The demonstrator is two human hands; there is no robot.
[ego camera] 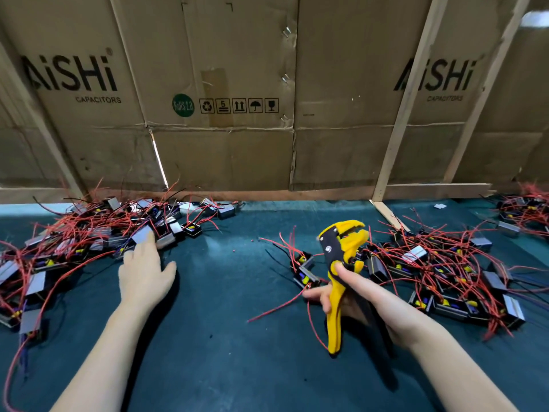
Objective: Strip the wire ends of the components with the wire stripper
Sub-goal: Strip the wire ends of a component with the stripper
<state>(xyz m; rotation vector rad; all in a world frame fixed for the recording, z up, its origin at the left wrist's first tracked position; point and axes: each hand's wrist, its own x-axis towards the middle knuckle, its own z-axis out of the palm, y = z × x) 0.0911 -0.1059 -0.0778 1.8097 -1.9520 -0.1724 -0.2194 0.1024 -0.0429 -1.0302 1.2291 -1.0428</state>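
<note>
My right hand (pixel 353 295) grips the handles of a yellow and black wire stripper (pixel 341 257), held upright with its jaws at the top. My left hand (pixel 145 269) is stretched out with straight fingers, its fingertips at the edge of a pile of small black components with red wires (pixel 89 242) on the left. It holds nothing. A second pile of the same components (pixel 439 272) lies to the right of the stripper. One component (pixel 304 270) sits just left of the stripper, behind my right fingers.
The work surface is a dark teal mat (pixel 225 337). A wall of flattened cardboard boxes (pixel 237 99) on wooden slats (pixel 395 138) stands at the back. Another heap of wired components (pixel 525 209) lies at the far right. Loose red wires (pixel 273 310) trail across the middle.
</note>
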